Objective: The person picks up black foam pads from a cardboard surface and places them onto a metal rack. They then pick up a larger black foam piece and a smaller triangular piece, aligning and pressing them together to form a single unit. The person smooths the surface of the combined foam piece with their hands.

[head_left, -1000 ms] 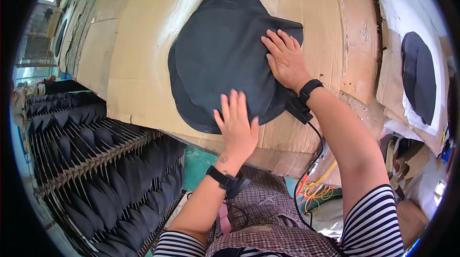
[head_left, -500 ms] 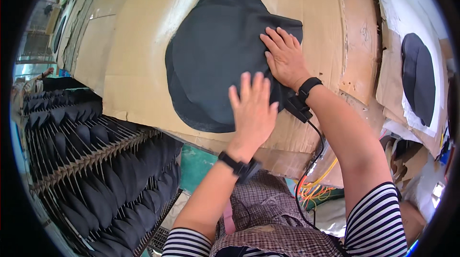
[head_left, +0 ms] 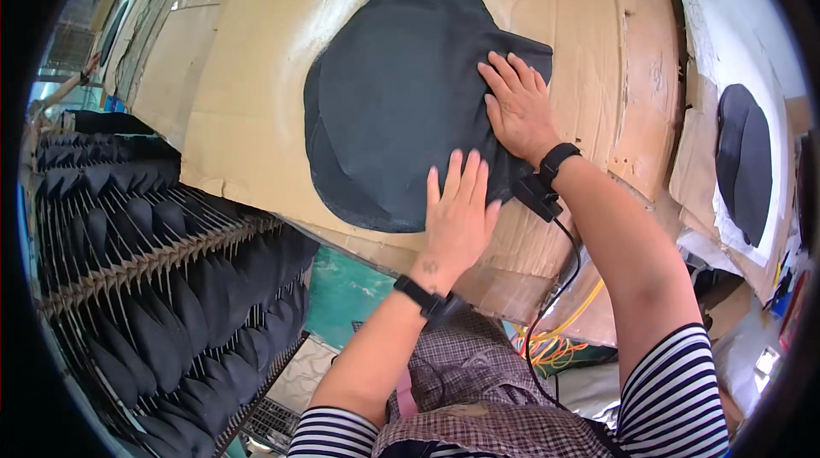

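Note:
Black sheets of fabric-like material (head_left: 393, 91), cut in a rounded shape, lie layered on a cardboard-covered table. A narrower tab sticks out at the right. My right hand (head_left: 523, 116) rests flat on the sheets beside this tab, fingers stretched out and slightly apart. Lower down, my left hand (head_left: 457, 215) lies over the near edge of the sheets, palm down with straight fingers; nothing is held in it. Whether the left palm presses on the material cannot be told. Dark bands sit on both wrists, and a cable runs from a black box by the right one.
Rows of black rounded pieces hang on a wire rack (head_left: 179, 313) at the left. Cardboard (head_left: 239, 116) covers the table, with whitish residue around the sheets. At the far right, another black piece (head_left: 743, 163) lies on white material. Orange and yellow cords (head_left: 547, 347) dangle below the table edge.
My left hand has slid toward me and slightly right across the sheets. My right hand stays flat near the tab. The whole view has shifted a little.

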Tool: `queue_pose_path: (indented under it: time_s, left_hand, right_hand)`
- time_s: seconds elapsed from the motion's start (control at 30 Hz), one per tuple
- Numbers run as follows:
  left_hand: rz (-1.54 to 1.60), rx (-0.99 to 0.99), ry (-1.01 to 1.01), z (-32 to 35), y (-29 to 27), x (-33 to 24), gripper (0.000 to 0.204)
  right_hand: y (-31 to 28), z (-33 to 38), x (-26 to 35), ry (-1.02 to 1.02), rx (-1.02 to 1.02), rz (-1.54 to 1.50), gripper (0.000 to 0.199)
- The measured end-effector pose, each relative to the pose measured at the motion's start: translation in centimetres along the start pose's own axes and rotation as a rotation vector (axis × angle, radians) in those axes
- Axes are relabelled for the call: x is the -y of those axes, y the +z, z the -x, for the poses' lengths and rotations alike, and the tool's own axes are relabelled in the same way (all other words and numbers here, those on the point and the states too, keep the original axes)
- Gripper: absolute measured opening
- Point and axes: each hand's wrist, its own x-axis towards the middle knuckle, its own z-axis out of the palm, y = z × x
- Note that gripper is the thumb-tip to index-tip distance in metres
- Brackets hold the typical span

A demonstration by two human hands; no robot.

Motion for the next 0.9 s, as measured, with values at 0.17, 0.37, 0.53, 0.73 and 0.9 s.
queue_pose_path:
  time_s: [0.17,0.37,0.53,0.73,0.9]
  left_hand:
    - [0.111,0.207,0.058,2.7,-1.4,1.3,0.049]
    - [0.008,-0.004,-0.027,-1.5,-0.4,0.0,0.060]
    - [0.079,0.115,0.025,4.3,-0.8,-0.5,0.059]
    - [0.059,-0.036,0.016,-1.5,-2.1,-0.5,0.057]
    - [0.069,0.094,0.037,4.0,0.2,-0.7,0.062]
  right_hand:
    - [-0.2,0.5,-0.4,0.035,0.044,-0.002,0.047]
    - [-0.4,0.1,0.6,0.032,0.059,-0.012,0.046]
    - [-0.4,0.0,-0.1,0.006,0.031,0.003,0.046]
    - [0.2,0.1,0.2,0.008,-0.010,0.008,0.046]
    - [-0.3,0.3,-0.1,0.002,0.029,0.012,0.046]
